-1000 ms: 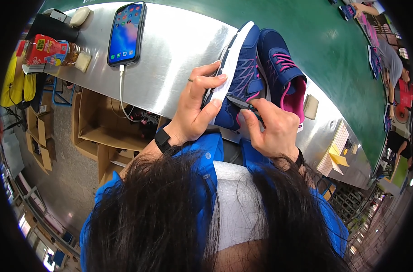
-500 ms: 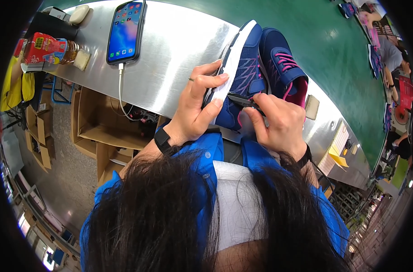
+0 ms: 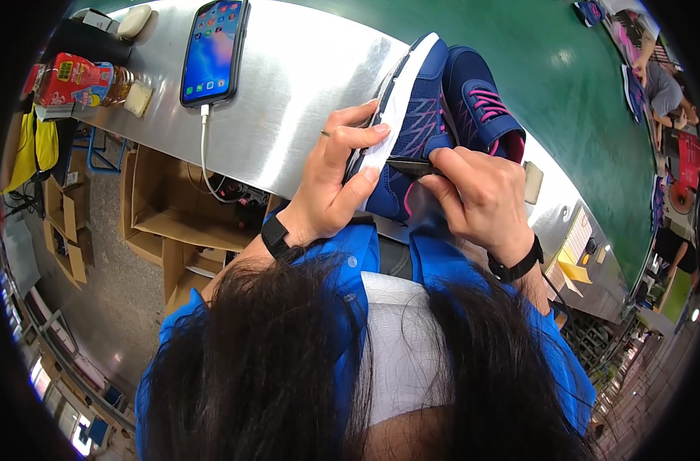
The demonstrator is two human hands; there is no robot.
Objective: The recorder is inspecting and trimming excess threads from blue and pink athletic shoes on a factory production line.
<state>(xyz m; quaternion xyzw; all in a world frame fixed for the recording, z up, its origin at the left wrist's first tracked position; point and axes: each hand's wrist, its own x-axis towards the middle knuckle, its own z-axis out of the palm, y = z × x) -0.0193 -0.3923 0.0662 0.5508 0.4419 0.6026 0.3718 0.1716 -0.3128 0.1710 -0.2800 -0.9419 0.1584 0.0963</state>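
Observation:
My left hand (image 3: 336, 173) grips a navy sneaker (image 3: 420, 100) by its white sole, thumb and fingers against the sole's edge. The shoe lies tilted on its side, toe pointing away from me. My right hand (image 3: 479, 192) is closed round a slim, dark, metallic-looking tool (image 3: 409, 164), pinched between thumb and forefinger. The tool lies across the shoe near its strap and collar; its full shape is hidden by the hand. A second navy sneaker (image 3: 473, 92) with pink laces rests against the first on the right, just beyond my right hand.
A phone (image 3: 214, 54) with a white cable lies on the metal table (image 3: 288, 92) at left, near a red-labelled bottle (image 3: 81, 82) and pale blocks. Beyond the table runs a green surface (image 3: 534, 46). Cardboard boxes (image 3: 181, 192) stand below. Other people work at far right.
My right hand has shifted slightly right and turned, so more of the dark tool shows across the shoe. My left hand keeps its grip almost unmoved.

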